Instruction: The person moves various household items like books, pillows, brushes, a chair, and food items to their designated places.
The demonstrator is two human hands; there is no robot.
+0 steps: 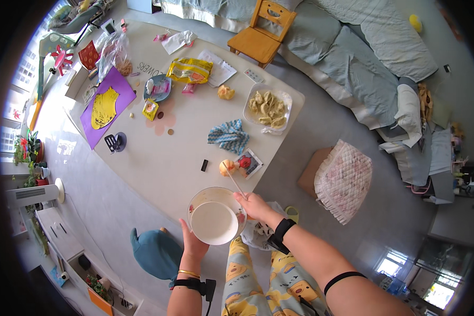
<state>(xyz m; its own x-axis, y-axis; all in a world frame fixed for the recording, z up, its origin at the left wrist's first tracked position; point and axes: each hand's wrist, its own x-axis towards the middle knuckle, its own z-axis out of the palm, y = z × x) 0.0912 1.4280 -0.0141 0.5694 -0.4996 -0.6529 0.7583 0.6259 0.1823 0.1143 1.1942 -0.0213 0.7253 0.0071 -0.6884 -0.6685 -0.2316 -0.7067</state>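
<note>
The person's left hand [193,243] was partly open, its thumb raised along the left side of a flower-patterned bowl [216,195] and its palm against the wall; the fingers went out of sight beneath it, so how far they curled could not be told. The right hand [258,208] was closed around a thin pale stick [235,181] at the bowl's right rim; whether its hidden fingers also gripped the bowl could not be told.

The bowl was held at the near end of the table [158,179], partly past the edge and above the person's lap. A round white shape filled much of it, though whether that was a second bowl or its contents was unclear.

The stick pointed up and left, its tip over a round orange item [227,167] near the table's right edge. Just beside that lay a picture card [249,164], with a blue checked cloth [229,138] farther in. A tub [289,103] of dumplings [268,108] stood by the far right corner.
</note>
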